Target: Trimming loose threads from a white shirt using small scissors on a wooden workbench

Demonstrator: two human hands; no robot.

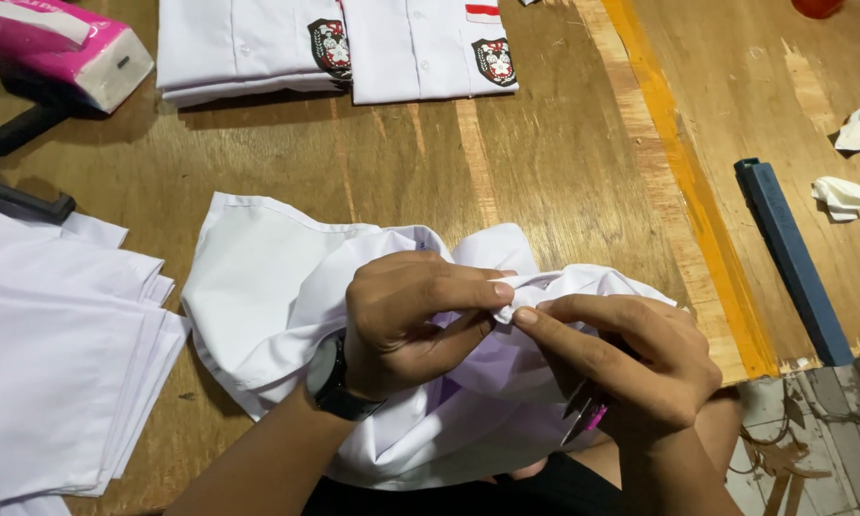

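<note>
A crumpled white shirt (267, 277) lies on the wooden table (544, 162) in front of me. My left hand (411, 320), with a black watch on its wrist, pinches a fold of the shirt between thumb and fingers. My right hand (626, 358) pinches the same fold from the right, fingertips meeting the left hand's. Tucked in the right palm is a small metal thread snip with a pink handle (584, 416), its tip pointing down.
Two folded white shirts with chest badges (258, 43) (430, 48) lie at the far edge. A stack of white cloth (57, 363) sits left, a pink tissue pack (62, 48) top left. A blue bar (793, 258) and paper scraps (845, 196) lie right, beyond a yellow stripe.
</note>
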